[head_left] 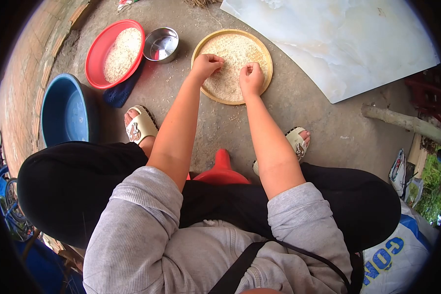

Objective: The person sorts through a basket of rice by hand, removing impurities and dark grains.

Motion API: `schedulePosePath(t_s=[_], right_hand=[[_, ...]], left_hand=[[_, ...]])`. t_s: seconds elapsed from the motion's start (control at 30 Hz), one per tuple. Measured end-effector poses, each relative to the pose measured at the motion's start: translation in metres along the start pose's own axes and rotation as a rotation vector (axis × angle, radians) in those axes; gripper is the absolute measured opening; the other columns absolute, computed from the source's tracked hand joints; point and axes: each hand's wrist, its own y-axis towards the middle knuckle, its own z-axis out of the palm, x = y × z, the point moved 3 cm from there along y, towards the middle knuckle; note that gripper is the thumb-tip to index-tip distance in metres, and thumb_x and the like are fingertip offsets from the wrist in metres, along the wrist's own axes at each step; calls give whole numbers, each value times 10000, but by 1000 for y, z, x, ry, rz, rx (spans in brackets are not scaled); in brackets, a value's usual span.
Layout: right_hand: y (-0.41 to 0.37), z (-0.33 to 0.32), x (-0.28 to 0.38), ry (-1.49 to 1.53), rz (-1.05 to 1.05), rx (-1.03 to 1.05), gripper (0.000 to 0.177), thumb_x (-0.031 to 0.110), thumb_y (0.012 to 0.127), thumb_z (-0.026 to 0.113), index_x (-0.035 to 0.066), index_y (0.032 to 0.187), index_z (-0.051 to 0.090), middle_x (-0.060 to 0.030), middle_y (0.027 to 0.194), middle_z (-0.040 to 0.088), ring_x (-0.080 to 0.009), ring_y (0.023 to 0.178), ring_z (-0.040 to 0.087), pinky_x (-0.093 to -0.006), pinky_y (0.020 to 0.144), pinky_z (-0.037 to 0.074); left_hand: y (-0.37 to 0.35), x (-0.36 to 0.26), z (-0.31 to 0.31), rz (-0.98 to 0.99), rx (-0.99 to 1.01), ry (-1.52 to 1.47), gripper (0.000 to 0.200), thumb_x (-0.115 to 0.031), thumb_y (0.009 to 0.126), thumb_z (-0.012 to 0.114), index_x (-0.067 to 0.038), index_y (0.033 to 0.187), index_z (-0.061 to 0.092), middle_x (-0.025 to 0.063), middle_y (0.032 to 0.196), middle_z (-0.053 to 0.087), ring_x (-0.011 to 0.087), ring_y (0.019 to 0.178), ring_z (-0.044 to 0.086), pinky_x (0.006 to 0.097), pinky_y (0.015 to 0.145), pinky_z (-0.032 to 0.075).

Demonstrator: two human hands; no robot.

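Note:
A round yellowish woven tray (223, 101) lies on the ground in front of me, spread with pale grain that looks like rice (232, 51). Over the tray's left part is my left hand (208, 66), its thumb and fingers pinched together. My right hand (251, 79) is curled closed above the right side, close to the grain. Whatever either hand pinches is too small to make out. Loose grains are scattered on the floor around the tray.
Left of the tray stand a steel bowl (161, 44), a red basin (94, 58) holding more grain, and a blue tub (66, 110). A marble-patterned sheet (333, 44) lies at upper right, near a wooden pole (402, 120). Below me is a red plastic stool (221, 175).

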Motion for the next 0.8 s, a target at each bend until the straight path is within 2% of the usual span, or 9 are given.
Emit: schedulePosePath(t_s=[0.07, 0.1, 0.17, 0.2, 0.27, 0.43, 0.57, 0.67, 0.8], right_hand=[[2, -6, -5, 66, 175, -107, 90, 101, 769, 620, 24, 781, 576, -119, 725, 620, -258, 669, 608, -354, 629, 482], [5, -7, -9, 96, 217, -125, 93, 97, 746, 642, 22, 781, 600, -105, 723, 645, -215, 666, 632, -317, 633, 497], [9, -5, -15, 199, 288, -135, 97, 94, 742, 646, 19, 794, 613, -96, 733, 653, -195, 675, 635, -302, 646, 500], [10, -5, -18, 301, 355, -144, 104, 90, 737, 650, 17, 807, 625, -88, 743, 661, -175, 685, 638, -287, 659, 503], [12, -5, -22, 322, 367, -148, 110, 84, 735, 654, 15, 818, 631, -78, 751, 664, -161, 691, 636, -277, 663, 503], [12, -2, -31, 377, 381, -157, 125, 66, 744, 653, 7, 854, 649, -68, 776, 669, -143, 705, 634, -264, 673, 505], [14, 0, -35, 448, 380, -109, 121, 50, 817, 635, -6, 923, 646, -70, 855, 667, -125, 749, 621, -246, 700, 495], [16, -2, -34, 449, 393, -69, 123, 48, 862, 622, -21, 963, 630, -78, 905, 661, -117, 775, 609, -230, 716, 486], [18, 3, -50, 561, 404, -58, 130, 64, 884, 611, -33, 970, 615, -89, 895, 660, -123, 762, 610, -236, 714, 494]], left_hand=[[-2, -6, 4, 84, 73, 234, 131, -70, 790, 681, 11, 891, 694, 55, 765, 676, 121, 698, 636, 230, 636, 499], [-2, -6, 6, 83, 75, 236, 131, -70, 790, 681, 11, 891, 694, 55, 765, 676, 121, 698, 636, 230, 636, 499], [-1, -8, 11, 159, 68, 564, 137, -67, 739, 698, -3, 859, 714, 84, 751, 696, 130, 680, 651, 253, 638, 510], [-2, -9, 14, 160, 70, 566, 137, -67, 739, 698, -3, 859, 714, 84, 751, 696, 130, 680, 651, 253, 638, 510], [-6, -14, 19, 271, 34, 753, 150, -74, 708, 698, -36, 851, 721, 108, 793, 704, 160, 711, 672, 280, 672, 521], [-3, -4, 27, 413, -64, 833, 120, -103, 719, 681, -50, 822, 711, 133, 802, 686, 259, 746, 663, 334, 696, 518], [-2, 3, 31, 538, -194, 879, 108, -118, 752, 656, -29, 809, 678, 159, 806, 653, 331, 795, 624, 386, 732, 496], [-1, 8, 34, 486, -258, 880, 133, -126, 762, 647, -10, 826, 649, 184, 832, 640, 361, 825, 608, 397, 760, 484], [0, 4, 30, 521, -272, 860, 132, -119, 817, 618, 8, 854, 618, 169, 837, 646, 302, 777, 635, 377, 719, 501]])
